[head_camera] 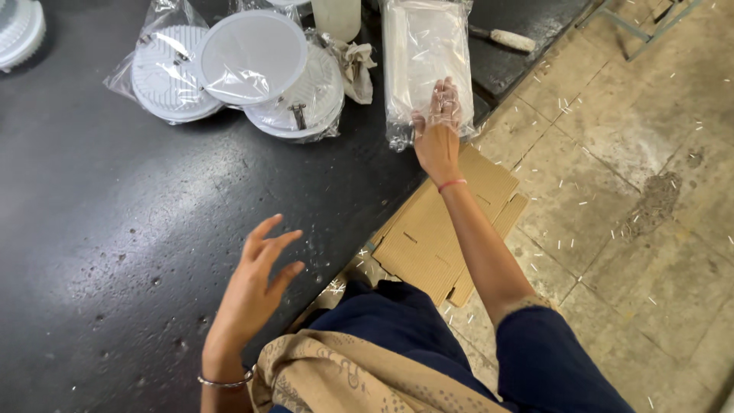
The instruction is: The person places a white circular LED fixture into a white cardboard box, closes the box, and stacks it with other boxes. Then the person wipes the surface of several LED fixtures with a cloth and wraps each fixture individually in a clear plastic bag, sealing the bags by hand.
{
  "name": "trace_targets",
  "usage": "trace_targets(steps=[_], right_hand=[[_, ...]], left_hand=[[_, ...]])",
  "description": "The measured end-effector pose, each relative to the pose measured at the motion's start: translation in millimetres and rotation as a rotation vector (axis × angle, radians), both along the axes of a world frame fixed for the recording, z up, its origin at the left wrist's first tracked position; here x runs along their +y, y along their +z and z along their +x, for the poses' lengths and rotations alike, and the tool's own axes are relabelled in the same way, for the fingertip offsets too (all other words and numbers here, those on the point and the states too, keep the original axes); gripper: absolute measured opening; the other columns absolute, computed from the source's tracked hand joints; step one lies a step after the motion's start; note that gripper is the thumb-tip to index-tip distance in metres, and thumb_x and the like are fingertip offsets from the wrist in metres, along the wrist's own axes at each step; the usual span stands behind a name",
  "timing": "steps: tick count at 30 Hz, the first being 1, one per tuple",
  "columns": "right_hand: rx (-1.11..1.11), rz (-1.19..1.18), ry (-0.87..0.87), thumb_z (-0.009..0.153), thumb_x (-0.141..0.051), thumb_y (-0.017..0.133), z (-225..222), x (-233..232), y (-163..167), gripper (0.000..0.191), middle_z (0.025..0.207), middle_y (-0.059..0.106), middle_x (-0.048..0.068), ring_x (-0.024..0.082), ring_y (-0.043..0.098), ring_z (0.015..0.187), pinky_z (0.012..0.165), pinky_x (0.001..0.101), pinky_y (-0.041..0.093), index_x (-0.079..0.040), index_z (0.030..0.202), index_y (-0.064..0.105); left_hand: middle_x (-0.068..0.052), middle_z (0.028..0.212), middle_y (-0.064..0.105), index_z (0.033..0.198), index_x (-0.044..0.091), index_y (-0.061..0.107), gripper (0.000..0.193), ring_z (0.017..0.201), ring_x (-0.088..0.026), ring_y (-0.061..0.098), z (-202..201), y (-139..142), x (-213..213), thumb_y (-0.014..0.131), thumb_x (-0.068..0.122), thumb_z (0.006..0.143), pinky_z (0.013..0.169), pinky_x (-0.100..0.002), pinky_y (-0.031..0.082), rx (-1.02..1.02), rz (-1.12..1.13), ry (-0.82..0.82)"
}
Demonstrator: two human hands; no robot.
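Right hand [437, 126] lies flat, fingers spread, on the clear-wrapped white stack [425, 61] at upper centre of the dark tabletop [115, 229], gripping nothing; left hand [256, 279] hovers open and empty, lower left.

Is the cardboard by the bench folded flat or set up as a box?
Folded flat. The cardboard lies as flat overlapping sheets on the floor beside the black table, below the right hand.

glossy clear plastic bag [427, 65], matt corrugated cardboard [443, 222]
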State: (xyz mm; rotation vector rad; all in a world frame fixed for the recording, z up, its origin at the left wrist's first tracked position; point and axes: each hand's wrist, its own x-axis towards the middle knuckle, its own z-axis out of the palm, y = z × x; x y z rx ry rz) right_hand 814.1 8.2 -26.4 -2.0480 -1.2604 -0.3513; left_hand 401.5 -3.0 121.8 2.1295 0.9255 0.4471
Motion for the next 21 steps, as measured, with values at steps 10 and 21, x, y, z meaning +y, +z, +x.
trace_targets(steps=[10, 21], right_hand=[[0.043, 0.288, 0.063, 0.099, -0.008, 0.067, 17.0, 17.3, -19.3, 0.038, 0.139, 0.065, 0.014, 0.033, 0.055, 0.134, 0.114, 0.0428, 0.047, -0.01, 0.137, 0.066], [0.555, 0.039, 0.74, 0.087, 0.018, 0.056, -170.0, -96.2, 77.5, 0.039, 0.106, 0.075, 0.01, 0.022, 0.071, 0.091, 0.081, 0.031, 0.058, -0.004, 0.113, 0.073]], left_hand=[[-0.005, 0.151, 0.05, 0.128, 0.016, 0.065, 0.04, 0.124, -0.03, 0.061, 9.0, -2.5, -11.5, 0.069, 0.021, 0.089, 0.092, -0.042, 0.055, 0.134, -0.114, 0.095], [-0.015, 0.153, 0.047, 0.147, 0.009, 0.045, 0.093, 0.138, -0.038, 0.046, -12.9, 2.5, -14.3, 0.089, 0.025, 0.068, 0.107, -0.049, 0.041, -0.091, 0.061, 0.111]])
